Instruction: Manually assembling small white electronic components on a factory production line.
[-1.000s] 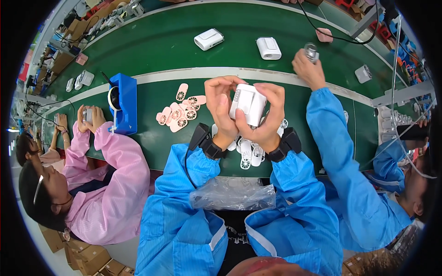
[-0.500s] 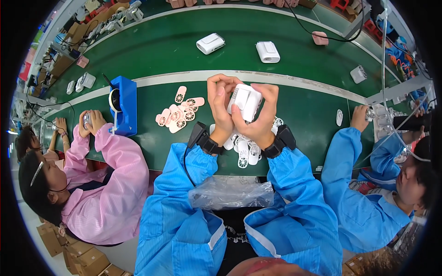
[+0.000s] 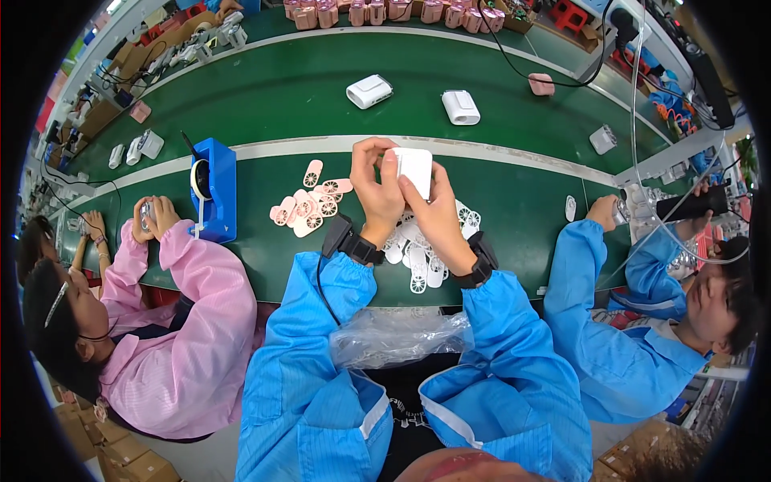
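Observation:
Between my two hands I hold a white plastic device housing [image 3: 415, 170] with rounded corners, a smooth broad face turned up. My left hand [image 3: 377, 185] grips its left side, fingers curled round the edge. The thumb of my right hand [image 3: 438, 213] presses on its lower part, and the other fingers go round the right side. Below my hands lies a loose pile of white plates with spoked round openings [image 3: 418, 261], partly hidden by my right wrist. Left of my left hand, similar pale pink plates [image 3: 309, 207] lie heaped on the green table.
A blue tape dispenser [image 3: 217, 189] stands to the left. Beyond the pale divider strip, white housings [image 3: 369, 91] and a pink one [image 3: 541, 84] sit on the green belt [image 3: 273, 88]. A clear plastic bag [image 3: 401, 337] lies at my lap. Co-workers sit on both sides.
The white housing has been turned, so its smooth face shows instead of the slotted side. My right hand has shifted left and its thumb sits lower on it. The view has shifted slightly.

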Demonstrator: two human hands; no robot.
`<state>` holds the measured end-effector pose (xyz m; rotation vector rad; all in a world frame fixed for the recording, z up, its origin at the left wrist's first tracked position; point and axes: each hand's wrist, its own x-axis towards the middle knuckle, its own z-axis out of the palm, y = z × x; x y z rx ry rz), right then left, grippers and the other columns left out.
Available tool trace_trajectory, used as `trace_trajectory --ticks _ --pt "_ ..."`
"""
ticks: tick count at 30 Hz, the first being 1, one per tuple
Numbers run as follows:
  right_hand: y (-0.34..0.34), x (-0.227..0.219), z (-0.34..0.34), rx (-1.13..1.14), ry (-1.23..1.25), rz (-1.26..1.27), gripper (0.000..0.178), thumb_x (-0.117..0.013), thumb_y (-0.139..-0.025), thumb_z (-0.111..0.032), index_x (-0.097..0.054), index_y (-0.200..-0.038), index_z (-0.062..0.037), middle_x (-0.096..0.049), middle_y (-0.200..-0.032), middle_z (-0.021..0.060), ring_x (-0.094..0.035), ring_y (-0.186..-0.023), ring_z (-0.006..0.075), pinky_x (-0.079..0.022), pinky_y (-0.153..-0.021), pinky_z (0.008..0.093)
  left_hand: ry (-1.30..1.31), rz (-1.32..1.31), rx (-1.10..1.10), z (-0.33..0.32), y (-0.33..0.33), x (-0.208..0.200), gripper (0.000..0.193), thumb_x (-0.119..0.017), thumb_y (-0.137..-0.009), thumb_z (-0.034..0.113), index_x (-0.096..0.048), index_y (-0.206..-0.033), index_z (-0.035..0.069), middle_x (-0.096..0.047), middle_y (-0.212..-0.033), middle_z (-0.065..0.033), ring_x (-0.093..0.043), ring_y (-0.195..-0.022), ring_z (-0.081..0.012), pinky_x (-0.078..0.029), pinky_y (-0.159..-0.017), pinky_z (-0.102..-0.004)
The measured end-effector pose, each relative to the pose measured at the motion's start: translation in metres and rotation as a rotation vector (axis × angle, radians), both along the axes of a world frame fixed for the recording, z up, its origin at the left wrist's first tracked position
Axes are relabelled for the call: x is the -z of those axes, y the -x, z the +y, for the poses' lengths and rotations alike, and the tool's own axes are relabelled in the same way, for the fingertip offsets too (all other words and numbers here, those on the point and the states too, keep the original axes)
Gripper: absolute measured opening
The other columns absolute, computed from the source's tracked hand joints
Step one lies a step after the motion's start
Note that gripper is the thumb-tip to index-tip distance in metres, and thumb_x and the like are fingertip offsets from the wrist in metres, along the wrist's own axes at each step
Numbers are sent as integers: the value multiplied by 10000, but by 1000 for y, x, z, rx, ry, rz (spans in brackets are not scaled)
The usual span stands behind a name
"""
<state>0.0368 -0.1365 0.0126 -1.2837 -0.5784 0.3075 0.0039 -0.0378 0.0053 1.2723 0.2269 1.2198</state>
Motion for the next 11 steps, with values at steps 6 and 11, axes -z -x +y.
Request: trace_trajectory --ticks 6,11 --pt "-99 -28 29 -74 459 -536 667 -838 -891 -293 -574 -1371 88 -739 -1088 195 -745 -896 242 -605 -765 378 57 181 -149 4 -6 -2 353 -675 -1022 135 -517 -1324 42 -613 -1241 -118 -634 -1083 -201 -512 -881 -350" --pt "-186 -60 88 36 1183 -882 733 -817 -871 -366 -586 -1436 39 -765 -1192 226 -770 -945 411 -611 -851 486 46 282 -103 9 -8 4 463 -698 -1023 176 -456 -1405 75 -528 -1410 -139 -617 -1173 -224 -503 -931 -376"
